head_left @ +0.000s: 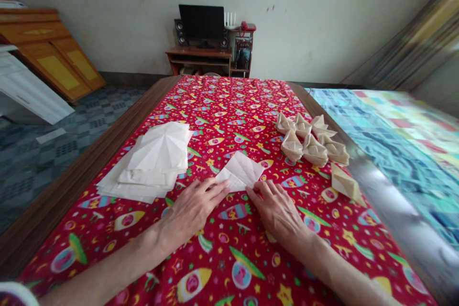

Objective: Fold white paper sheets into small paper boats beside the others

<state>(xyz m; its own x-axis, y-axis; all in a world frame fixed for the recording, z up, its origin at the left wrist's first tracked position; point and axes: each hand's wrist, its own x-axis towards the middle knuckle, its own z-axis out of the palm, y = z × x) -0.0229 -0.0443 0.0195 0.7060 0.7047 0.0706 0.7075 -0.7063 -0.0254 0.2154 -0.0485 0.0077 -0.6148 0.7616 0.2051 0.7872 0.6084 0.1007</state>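
In the middle of the cloth lies a partly folded sheet of white paper (241, 171), its point facing away from me and creases across its surface. My left hand (201, 198) grips the paper's lower left side, with the fingertips pressed together on it. At the lower right corner, my right hand (278, 205) has its thumb and bent fingers closed on the edge. To the left is a stack of creased white sheets (158, 153). Several folded paper pieces (315, 150) stand in rows on the right, and one flatter folded piece (346, 185) lies nearer me.
A red patterned cloth (229, 100) covers the wooden table (143, 114). Beyond its far end, a monitor (202, 22) rests on a small desk (201, 52). A patchwork-covered bed (405, 138) adjoins the right side. At the left stands a wooden cabinet (53, 52).
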